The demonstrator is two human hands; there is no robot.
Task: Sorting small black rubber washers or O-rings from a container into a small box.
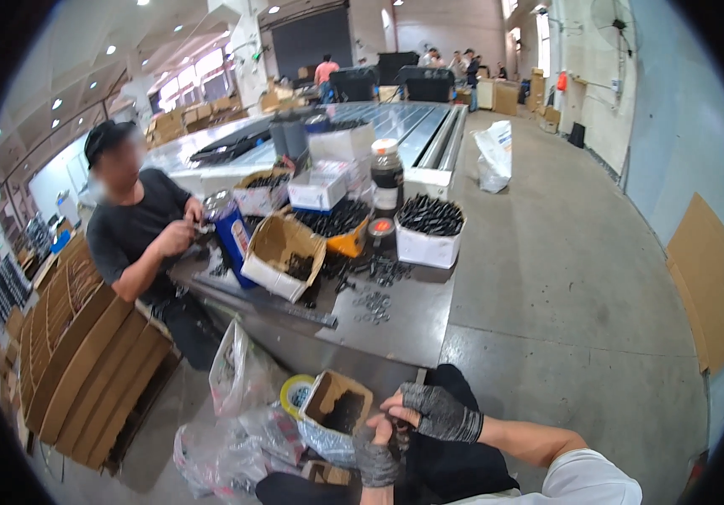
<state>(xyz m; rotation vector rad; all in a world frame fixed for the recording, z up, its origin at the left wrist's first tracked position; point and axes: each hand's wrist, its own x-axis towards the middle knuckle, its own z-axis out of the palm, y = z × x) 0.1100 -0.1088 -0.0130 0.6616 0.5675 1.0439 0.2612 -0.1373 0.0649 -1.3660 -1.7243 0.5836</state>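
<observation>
My left hand [376, 457] and my right hand [438, 412], both in grey fingerless gloves, meet above my lap. The fingers of each are bent and pinched close together; whatever is between them is too small to make out. Just left of them stands an open box [328, 441] wrapped in bluish plastic, with small black parts at its bottom. A roll of yellow tape [296, 394] leans against that box. Ahead, thin rings [372, 308] and small black parts [385, 271] lie scattered on the metal table [412, 330].
On the table stand a white box [426, 251] of black parts, a tilted carton [282, 240], a dark jar [386, 181] and a blue can [231, 231]. A co-worker [139, 215] stands at left beside stacked cardboard [84, 379]. Plastic bags [236, 446] lie at lower left.
</observation>
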